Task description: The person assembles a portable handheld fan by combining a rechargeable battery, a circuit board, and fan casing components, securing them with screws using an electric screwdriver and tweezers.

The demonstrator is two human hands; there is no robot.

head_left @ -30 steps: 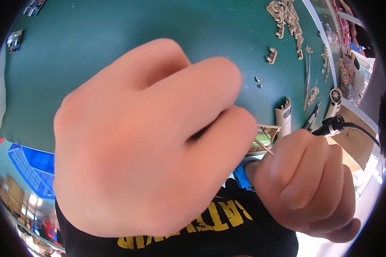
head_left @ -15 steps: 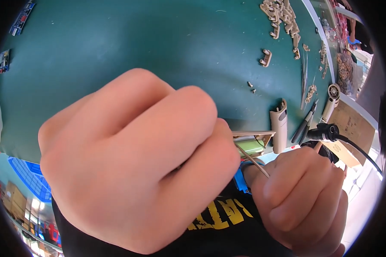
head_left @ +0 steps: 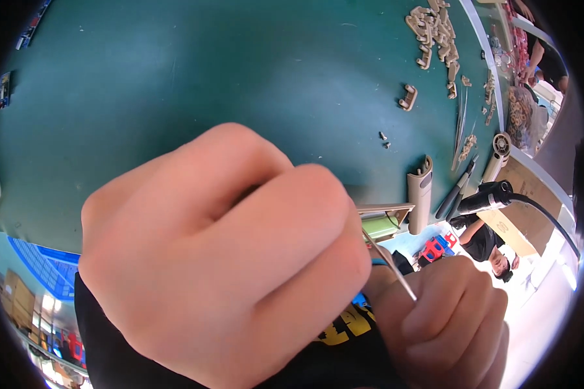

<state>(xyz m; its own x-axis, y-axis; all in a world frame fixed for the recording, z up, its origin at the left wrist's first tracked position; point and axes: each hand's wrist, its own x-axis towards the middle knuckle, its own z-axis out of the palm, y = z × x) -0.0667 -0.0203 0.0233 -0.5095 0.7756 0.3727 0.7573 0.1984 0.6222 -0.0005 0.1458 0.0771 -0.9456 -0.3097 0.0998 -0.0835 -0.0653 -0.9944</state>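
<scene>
Head view: observed left hand (head_left: 224, 253) large at centre, fingers curled in. Could not tell grip from this angle, with palm side hidden. Saw right hand (head_left: 444, 321) in lower right, fingers closed around thin rod (head_left: 388, 263). Traced rod from right hand to upper left, as far as edge of left hand. Located tan frame (head_left: 386, 209) right of centre, partly covered by left hand, with green cylinder (head_left: 381, 227) just below top edge. Noted tan shell (head_left: 420, 198) just right of frame, then dark-handled tool (head_left: 457, 191) and black tube (head_left: 486, 198) with cable farther right. Recorded two screws (head_left: 384, 140) above shell, one clip (head_left: 408, 97) above screws, and clip pile (head_left: 440, 32) at upper right, all on green table (head_left: 207, 65). Logged boards (head_left: 4, 91) at upper left, blue crate (head_left: 42, 259) at lower left, and second person (head_left: 483, 243), dark-clad, below tube.
</scene>
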